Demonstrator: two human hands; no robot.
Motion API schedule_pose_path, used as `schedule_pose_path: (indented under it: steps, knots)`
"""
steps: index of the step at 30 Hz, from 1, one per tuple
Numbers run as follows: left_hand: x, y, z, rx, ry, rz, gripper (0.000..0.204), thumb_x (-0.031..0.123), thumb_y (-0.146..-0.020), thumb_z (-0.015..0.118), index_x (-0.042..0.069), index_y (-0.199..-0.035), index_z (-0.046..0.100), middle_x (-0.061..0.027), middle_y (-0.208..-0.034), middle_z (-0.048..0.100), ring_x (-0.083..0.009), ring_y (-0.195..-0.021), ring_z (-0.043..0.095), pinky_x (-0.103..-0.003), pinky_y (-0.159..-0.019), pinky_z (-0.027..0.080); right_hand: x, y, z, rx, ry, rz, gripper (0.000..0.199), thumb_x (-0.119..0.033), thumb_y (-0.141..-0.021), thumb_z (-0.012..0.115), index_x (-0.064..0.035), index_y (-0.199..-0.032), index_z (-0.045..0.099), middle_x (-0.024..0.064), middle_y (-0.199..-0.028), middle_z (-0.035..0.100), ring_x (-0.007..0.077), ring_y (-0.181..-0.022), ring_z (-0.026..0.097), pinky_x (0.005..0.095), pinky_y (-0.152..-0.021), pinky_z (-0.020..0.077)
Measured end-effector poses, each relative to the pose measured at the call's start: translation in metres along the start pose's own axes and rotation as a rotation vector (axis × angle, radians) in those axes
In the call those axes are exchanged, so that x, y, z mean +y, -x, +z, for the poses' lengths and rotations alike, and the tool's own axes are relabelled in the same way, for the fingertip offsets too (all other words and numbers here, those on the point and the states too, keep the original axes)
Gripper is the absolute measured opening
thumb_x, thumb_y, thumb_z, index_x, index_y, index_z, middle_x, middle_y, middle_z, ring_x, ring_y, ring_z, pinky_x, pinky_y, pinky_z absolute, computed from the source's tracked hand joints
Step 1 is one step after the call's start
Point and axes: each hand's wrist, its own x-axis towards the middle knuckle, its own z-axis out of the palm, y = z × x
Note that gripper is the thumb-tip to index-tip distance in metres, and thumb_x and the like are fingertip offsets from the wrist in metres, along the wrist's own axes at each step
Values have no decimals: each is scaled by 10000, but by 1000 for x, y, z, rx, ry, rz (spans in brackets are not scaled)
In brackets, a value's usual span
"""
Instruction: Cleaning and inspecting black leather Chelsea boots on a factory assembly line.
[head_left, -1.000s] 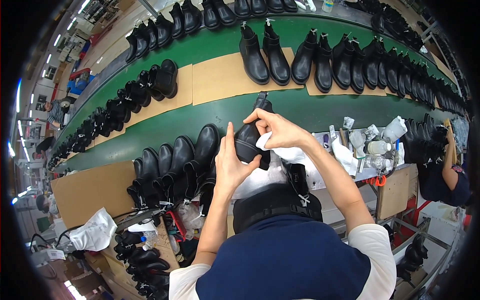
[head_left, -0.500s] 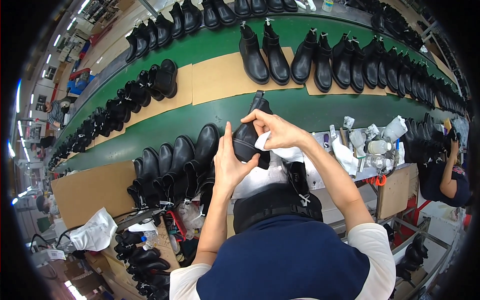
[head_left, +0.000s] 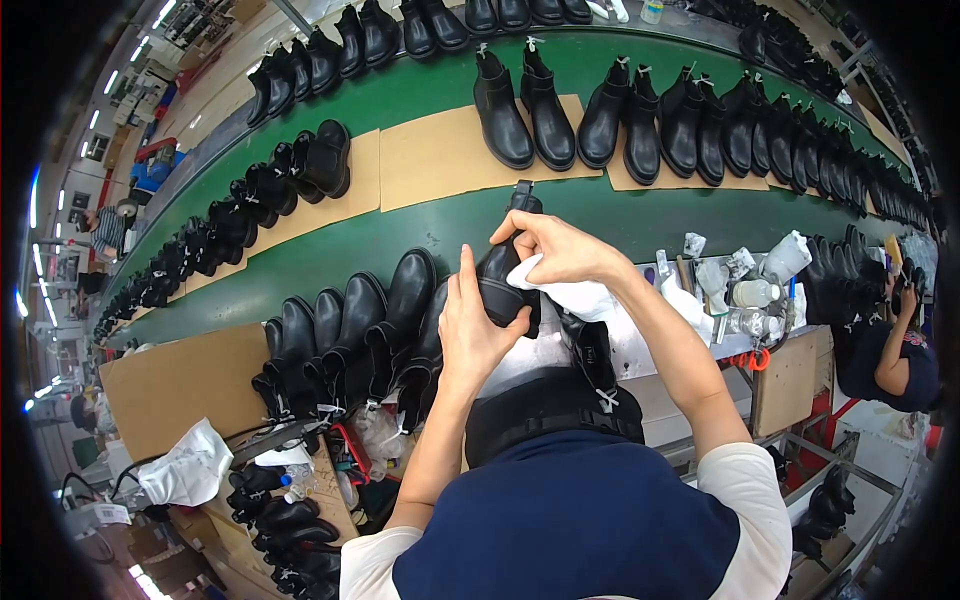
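Left hand point(head_left: 474, 326) cradles a black ankle boot point(head_left: 496, 262); right hand point(head_left: 568, 250), opposite, pinches white cloth point(head_left: 582, 299) against it. Likely slick, stiffish; best cupped underneath.

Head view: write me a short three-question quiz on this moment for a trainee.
1. Open question: what does the right hand pinch?
2. True or false: the left hand grips a clear bottle.
3. Fill in the colour: the pair of tall boots just beyond the hands stands on a ____ flat sheet.

Key: 1. A white cloth. 2. False; it holds a black boot. 3. Tan.
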Motion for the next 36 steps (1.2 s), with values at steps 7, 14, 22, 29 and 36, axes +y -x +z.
schedule_pose_path:
  steps: [7,14,22,29,36]
  knots:
    - [1,1,1,6,-20,-15,1033,214,-600,785,-38,-1408,194,-238,-1039,496,-398,-880,577,-443,-709,510,1,1,1,24,40,-39,474,-28,-605,597,37,-1070,538,10,-551,447,109,-513,437,274,-496,321]
    - [5,0,0,-6,-17,-24,1029,217,-602,788,-46,-1403,199,-242,-1042,498,-401,-883,578,-441,-713,511,4,1,5,52,-42,-12,469,2,-614,581,33,-1079,532,-2,-553,424,94,-517,418,263,-508,325]
    - [-5,-4,-8,-26,73,-116,975,227,-582,794,-36,-1379,298,-244,-1129,539,-375,-1032,569,-411,-859,480,15,12,13,19,-252,-105,630,57,-585,526,-9,-1211,508,-21,-691,455,63,-629,436,202,-594,351]
    - [-14,-5,-7,44,12,33,943,203,-588,781,-25,-1369,305,-216,-1051,535,-376,-920,596,-422,-753,515,5,6,29,230,-31,-85,559,57,-645,512,-27,-1196,554,-25,-625,415,69,-592,415,219,-578,363]
    - [-12,-4,-7,56,17,12,941,203,-590,781,-23,-1370,307,-213,-1050,533,-369,-903,601,-422,-746,517,18,10,36,269,-188,-129,547,41,-696,448,-51,-1221,571,-30,-667,456,52,-619,425,211,-597,375]
